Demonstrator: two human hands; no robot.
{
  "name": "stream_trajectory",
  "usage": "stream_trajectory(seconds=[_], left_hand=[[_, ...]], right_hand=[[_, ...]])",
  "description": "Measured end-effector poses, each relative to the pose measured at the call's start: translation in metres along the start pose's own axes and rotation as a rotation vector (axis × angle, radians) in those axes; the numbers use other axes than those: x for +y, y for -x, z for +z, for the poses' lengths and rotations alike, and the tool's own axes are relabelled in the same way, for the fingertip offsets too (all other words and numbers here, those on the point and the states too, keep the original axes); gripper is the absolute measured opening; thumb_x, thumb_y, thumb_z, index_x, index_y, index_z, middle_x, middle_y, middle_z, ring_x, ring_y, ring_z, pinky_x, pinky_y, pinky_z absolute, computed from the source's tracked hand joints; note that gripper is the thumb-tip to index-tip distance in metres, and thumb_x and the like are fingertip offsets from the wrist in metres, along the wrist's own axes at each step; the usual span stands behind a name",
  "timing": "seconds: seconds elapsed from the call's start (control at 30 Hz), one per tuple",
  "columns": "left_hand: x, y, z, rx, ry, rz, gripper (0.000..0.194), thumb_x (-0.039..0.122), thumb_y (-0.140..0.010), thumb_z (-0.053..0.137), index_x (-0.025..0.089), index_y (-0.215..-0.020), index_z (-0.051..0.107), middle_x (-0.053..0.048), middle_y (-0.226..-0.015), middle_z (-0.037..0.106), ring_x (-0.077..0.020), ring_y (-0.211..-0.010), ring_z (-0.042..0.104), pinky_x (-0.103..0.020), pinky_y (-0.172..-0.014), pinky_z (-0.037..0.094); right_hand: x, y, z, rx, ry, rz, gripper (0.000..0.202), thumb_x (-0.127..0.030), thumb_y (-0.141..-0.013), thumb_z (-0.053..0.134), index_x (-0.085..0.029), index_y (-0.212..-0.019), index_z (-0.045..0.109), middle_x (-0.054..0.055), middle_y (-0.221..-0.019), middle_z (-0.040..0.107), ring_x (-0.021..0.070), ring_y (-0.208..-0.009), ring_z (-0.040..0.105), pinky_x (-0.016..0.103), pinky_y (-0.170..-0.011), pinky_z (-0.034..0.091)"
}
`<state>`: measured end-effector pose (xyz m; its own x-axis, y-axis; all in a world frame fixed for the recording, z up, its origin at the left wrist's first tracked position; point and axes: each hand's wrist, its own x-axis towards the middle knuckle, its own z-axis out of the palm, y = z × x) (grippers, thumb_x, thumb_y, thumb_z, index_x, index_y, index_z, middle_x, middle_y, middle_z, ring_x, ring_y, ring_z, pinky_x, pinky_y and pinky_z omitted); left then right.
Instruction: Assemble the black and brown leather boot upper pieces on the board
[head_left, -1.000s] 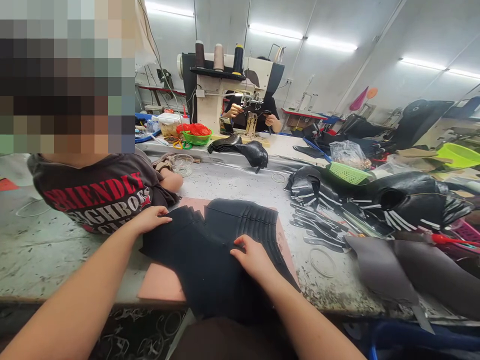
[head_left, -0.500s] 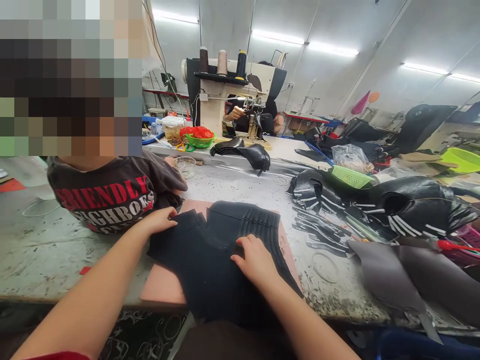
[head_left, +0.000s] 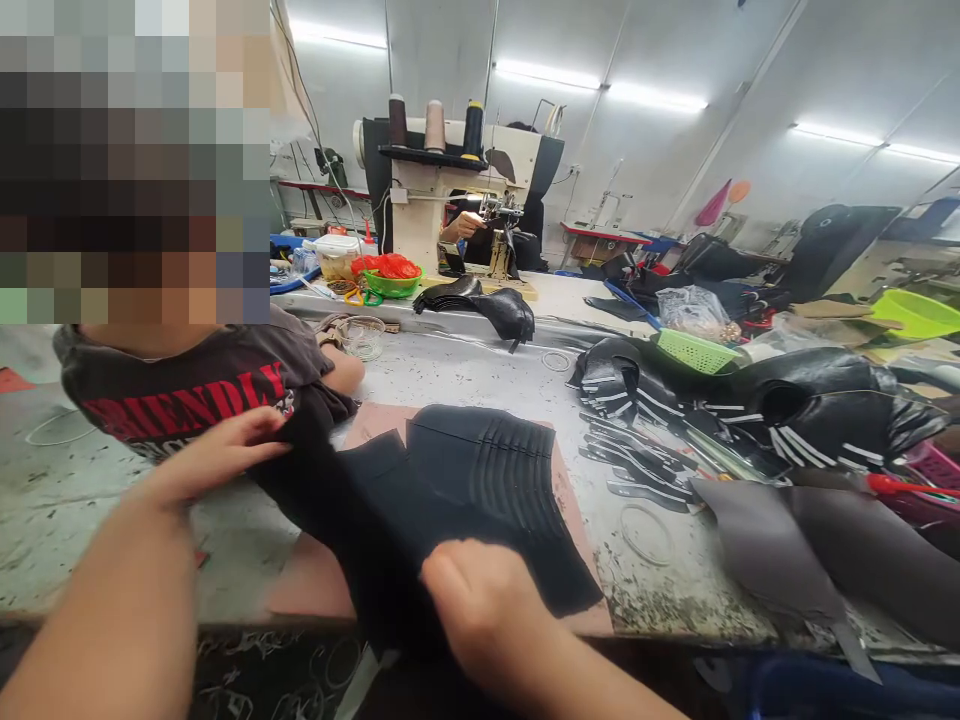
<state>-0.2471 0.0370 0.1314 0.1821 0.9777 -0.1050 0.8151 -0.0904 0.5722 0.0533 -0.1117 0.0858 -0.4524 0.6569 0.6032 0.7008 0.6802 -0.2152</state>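
My left hand (head_left: 217,455) pinches the upper left end of a black leather-like panel (head_left: 337,510), blurred by motion. Closed at its lower right edge is my right hand (head_left: 480,605), its fingertips partly hidden. The panel hangs slanted between both hands, partly raised. Beneath it, more black panels (head_left: 442,470) lie overlapped, with a fan of stepped edges at the right. They rest on a pink board (head_left: 319,580) on the worktable.
Another person in a printed dark shirt (head_left: 187,395) is close at my left. A sewing machine (head_left: 420,200) stands ahead, with someone's hand behind it. Dark strips (head_left: 637,455), black bundled pieces (head_left: 832,400) and brown panels (head_left: 757,540) lie to the right.
Both hands have drawn the top black panel left and toward me, lifting it off the others. My right hand has closed at its edge. The stepped panels beneath are more exposed.
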Motion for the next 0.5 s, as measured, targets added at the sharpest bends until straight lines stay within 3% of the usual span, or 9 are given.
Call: stream_trajectory(seconds=[0.07,0.13,0.2,0.27,0.33,0.43,0.5], left_hand=[[0.003,0.014,-0.023,0.039,0.107,-0.034,0.056,0.071,-0.053,0.05,0.023,-0.082,0.043,0.001,-0.081,0.059,-0.0185,-0.082,0.057,-0.027,-0.072,0.048],[0.011,0.014,-0.034,0.012,0.16,-0.053,0.06,0.068,-0.05,0.056,0.024,-0.088,0.045,0.001,-0.089,0.062,-0.0187,-0.089,0.057,-0.027,-0.076,0.048],[0.021,0.001,-0.031,-0.068,0.122,-0.036,0.062,0.065,-0.048,0.06,0.023,-0.092,0.05,0.002,-0.094,0.063,-0.0193,-0.095,0.056,-0.027,-0.082,0.046],[0.028,-0.019,-0.012,-0.142,0.053,-0.024,0.062,0.061,-0.046,0.064,0.021,-0.092,0.055,0.002,-0.091,0.064,-0.0203,-0.094,0.057,-0.027,-0.083,0.045],[0.029,-0.037,0.014,-0.209,0.011,-0.038,0.055,0.056,-0.046,0.067,0.02,-0.087,0.059,0.002,-0.082,0.064,-0.0198,-0.085,0.059,-0.027,-0.076,0.047],[0.02,-0.049,0.051,-0.277,-0.062,-0.066,0.035,0.045,-0.065,0.067,0.017,-0.085,0.06,0.001,-0.076,0.062,-0.0161,-0.075,0.059,-0.03,-0.071,0.048],[0.012,-0.05,0.064,-0.3,-0.104,-0.082,0.026,0.037,-0.079,0.062,0.014,-0.09,0.059,0.0,-0.078,0.061,-0.0148,-0.073,0.059,-0.032,-0.07,0.049]], right_hand=[[-0.016,0.0,-0.011,0.047,-0.256,0.027,0.018,-0.016,-0.086,0.045,-0.019,-0.074,0.057,0.001,-0.063,0.062,0.0128,-0.053,0.054,0.023,-0.048,0.037],[-0.019,-0.003,-0.021,0.017,-0.506,0.271,0.011,-0.027,-0.085,0.054,-0.02,-0.078,0.06,-0.001,-0.064,0.063,0.0118,-0.055,0.056,0.021,-0.051,0.041],[-0.009,-0.006,-0.025,-0.059,-0.662,0.591,0.008,-0.029,-0.078,0.061,-0.022,-0.077,0.06,-0.002,-0.065,0.063,0.0127,-0.059,0.058,0.021,-0.056,0.045],[0.009,-0.005,-0.021,-0.114,-0.713,0.822,0.007,-0.024,-0.074,0.064,-0.021,-0.077,0.059,-0.001,-0.073,0.065,0.0157,-0.072,0.062,0.024,-0.066,0.048],[0.03,0.001,-0.012,-0.137,-0.656,0.954,0.011,-0.02,-0.072,0.063,-0.021,-0.081,0.057,0.002,-0.084,0.067,0.0198,-0.087,0.062,0.029,-0.078,0.048],[0.051,0.015,0.003,-0.217,-0.464,1.028,0.015,-0.021,-0.074,0.06,-0.022,-0.089,0.057,0.003,-0.085,0.066,0.0224,-0.084,0.062,0.034,-0.079,0.046],[0.057,0.021,0.009,-0.258,-0.406,1.015,0.017,-0.022,-0.076,0.058,-0.023,-0.093,0.056,0.002,-0.081,0.064,0.0221,-0.081,0.062,0.035,-0.077,0.046]])
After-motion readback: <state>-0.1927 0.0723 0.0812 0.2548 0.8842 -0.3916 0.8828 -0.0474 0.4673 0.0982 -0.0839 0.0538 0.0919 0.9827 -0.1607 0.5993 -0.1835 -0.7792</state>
